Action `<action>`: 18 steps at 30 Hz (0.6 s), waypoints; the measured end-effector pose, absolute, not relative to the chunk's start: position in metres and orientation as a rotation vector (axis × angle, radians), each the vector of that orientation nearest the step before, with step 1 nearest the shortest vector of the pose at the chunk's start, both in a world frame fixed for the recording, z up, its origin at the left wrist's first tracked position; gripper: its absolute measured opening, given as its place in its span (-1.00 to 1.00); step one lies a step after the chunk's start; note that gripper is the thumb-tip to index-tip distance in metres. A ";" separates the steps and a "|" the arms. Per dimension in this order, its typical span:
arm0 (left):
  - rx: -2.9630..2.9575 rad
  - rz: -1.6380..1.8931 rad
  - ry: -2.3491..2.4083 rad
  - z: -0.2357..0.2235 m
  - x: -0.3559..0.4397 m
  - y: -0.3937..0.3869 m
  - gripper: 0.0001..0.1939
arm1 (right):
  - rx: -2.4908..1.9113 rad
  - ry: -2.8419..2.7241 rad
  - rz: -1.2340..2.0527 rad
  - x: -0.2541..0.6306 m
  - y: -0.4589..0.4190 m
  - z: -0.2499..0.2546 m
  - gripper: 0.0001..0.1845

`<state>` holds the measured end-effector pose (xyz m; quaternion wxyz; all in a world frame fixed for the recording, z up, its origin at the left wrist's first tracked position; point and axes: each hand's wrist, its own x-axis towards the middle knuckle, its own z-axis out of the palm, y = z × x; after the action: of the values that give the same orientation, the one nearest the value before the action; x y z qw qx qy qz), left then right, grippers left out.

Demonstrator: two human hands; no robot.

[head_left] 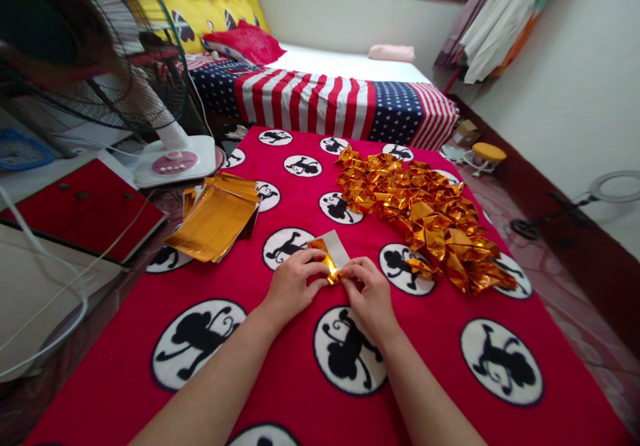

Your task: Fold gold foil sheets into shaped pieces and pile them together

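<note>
Between my two hands, a sheet of gold foil paper (336, 249) is partly folded, with its pale grey backing facing up at the far side and shiny gold nearer me. My left hand (296, 279) pinches its left edge, fingertips on the gold part. At the near right corner, my right hand (367, 293) grips the paper between thumb and fingers. A stack of flat gold foil sheets (215, 219) lies to the left. Over on the right spreads a heap of folded gold foil pieces (425, 209), with one small piece (423, 268) at its near edge.
A red cloth with monkey prints (280, 393) covers the table. On the left stands an electric fan (175, 159) beside a red box (85, 199). Beyond the table is a bed (320, 103); a yellow stool (489, 153) and a ring light (617, 186) are at right.
</note>
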<state>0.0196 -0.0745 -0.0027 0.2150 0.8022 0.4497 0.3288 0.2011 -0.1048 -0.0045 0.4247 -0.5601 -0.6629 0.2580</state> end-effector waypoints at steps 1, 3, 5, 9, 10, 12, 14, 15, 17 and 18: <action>2.226 0.918 1.245 -0.003 0.020 -0.075 -0.91 | -1.394 -1.663 0.653 0.202 -0.105 -0.004 -0.80; 2.226 0.925 1.241 -0.004 0.019 -0.075 -0.90 | -1.380 -1.673 0.667 0.203 -0.107 -0.002 -0.79; 2.224 0.931 1.240 -0.005 0.019 -0.074 -0.88 | -1.373 -1.679 0.674 0.204 -0.108 -0.002 -0.78; 2.213 0.969 1.234 -0.008 0.019 -0.072 -0.89 | -1.368 -1.679 0.671 0.205 -0.110 -0.007 -0.82; 2.211 0.982 1.228 -0.009 0.019 -0.072 -0.89 | -1.365 -1.684 0.664 0.205 -0.110 -0.008 -0.82; 2.212 1.001 1.214 -0.010 0.019 -0.071 -0.90 | -1.356 -1.703 0.636 0.205 -0.112 -0.011 -0.80; 2.227 1.006 1.200 -0.011 0.019 -0.071 -0.90 | -1.356 -1.727 0.608 0.205 -0.114 -0.013 -0.80; 2.241 1.005 1.192 -0.012 0.019 -0.070 -0.90 | -1.360 -1.737 0.598 0.204 -0.114 -0.014 -0.81; 2.275 1.006 1.175 -0.012 0.019 -0.070 -0.91 | -1.377 -1.746 0.589 0.204 -0.114 -0.014 -0.82; 2.290 1.009 1.168 -0.012 0.019 -0.069 -0.91 | -1.389 -1.744 0.590 0.203 -0.114 -0.013 -0.83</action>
<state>0.0191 -0.0693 -0.0122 0.1890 0.8143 0.4153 0.3588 0.2033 -0.1136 -0.0134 0.4058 -0.5504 -0.6912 0.2337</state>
